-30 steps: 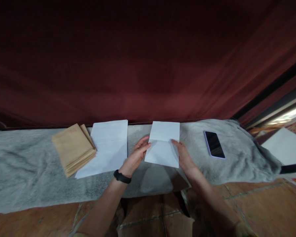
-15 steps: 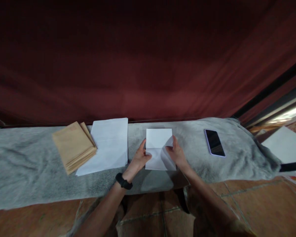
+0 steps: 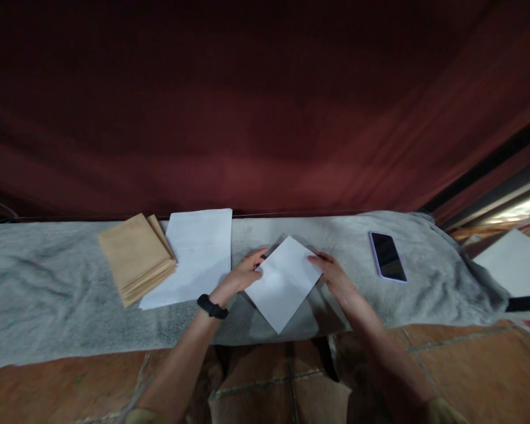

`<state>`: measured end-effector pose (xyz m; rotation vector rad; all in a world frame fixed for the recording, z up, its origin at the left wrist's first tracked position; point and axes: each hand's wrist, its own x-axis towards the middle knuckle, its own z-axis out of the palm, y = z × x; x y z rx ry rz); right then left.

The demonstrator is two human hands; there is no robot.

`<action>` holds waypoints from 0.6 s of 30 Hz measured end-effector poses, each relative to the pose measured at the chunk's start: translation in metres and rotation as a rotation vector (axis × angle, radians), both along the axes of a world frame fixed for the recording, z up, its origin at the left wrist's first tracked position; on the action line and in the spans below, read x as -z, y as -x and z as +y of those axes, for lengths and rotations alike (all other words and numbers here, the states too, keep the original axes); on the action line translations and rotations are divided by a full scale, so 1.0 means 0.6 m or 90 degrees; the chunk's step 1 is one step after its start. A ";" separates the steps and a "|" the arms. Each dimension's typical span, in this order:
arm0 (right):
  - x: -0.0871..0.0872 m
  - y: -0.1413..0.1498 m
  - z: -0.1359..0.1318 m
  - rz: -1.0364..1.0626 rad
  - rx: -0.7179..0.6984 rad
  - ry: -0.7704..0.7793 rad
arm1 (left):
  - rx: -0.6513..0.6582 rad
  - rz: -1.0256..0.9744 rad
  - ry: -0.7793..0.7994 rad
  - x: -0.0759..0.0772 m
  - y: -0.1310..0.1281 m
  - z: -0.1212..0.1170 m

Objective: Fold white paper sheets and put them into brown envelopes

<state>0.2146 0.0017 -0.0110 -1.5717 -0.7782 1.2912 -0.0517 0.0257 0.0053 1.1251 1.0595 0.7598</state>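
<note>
Between my hands is a white sheet of folded paper [image 3: 285, 288], turned so one corner points toward me. My left hand [image 3: 246, 272] grips its left corner, thumb on top and fingers beneath. On the opposite corner, my right hand [image 3: 333, 272] pinches the paper the same way. A dark band [image 3: 212, 307] circles my left wrist. Just left of my left hand lies a stack of white paper sheets [image 3: 203, 253], partly covered by a pile of brown envelopes [image 3: 136, 253].
A grey cloth [image 3: 48, 288] covers the long narrow surface. A phone with a lilac case [image 3: 387, 257] lies on it to the right. Dark red fabric [image 3: 256, 147] hangs behind. Beyond the right end is another white sheet [image 3: 514, 262]. Tiled floor [image 3: 481, 365] shows in front.
The folded paper has been turned from square-on to cornerwise, and its fold line no longer shows on top. Both hands have moved slightly apart along with it.
</note>
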 end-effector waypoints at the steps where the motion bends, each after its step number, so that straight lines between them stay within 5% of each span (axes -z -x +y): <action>1: -0.005 -0.006 0.000 -0.006 -0.010 0.009 | -0.005 0.003 -0.007 -0.002 0.002 0.005; 5: -0.017 -0.022 -0.004 -0.053 -0.107 -0.025 | -0.168 0.090 -0.122 0.001 0.009 0.031; 9: -0.016 -0.022 -0.014 -0.113 -0.112 -0.022 | -0.300 0.207 -0.224 0.008 0.010 0.045; 14: 0.005 -0.008 -0.030 -0.047 -0.045 -0.023 | -0.277 0.384 -0.430 0.014 -0.018 0.018; 18: 0.017 -0.004 -0.032 -0.173 -0.094 -0.012 | -0.094 0.527 -0.510 0.041 -0.067 -0.031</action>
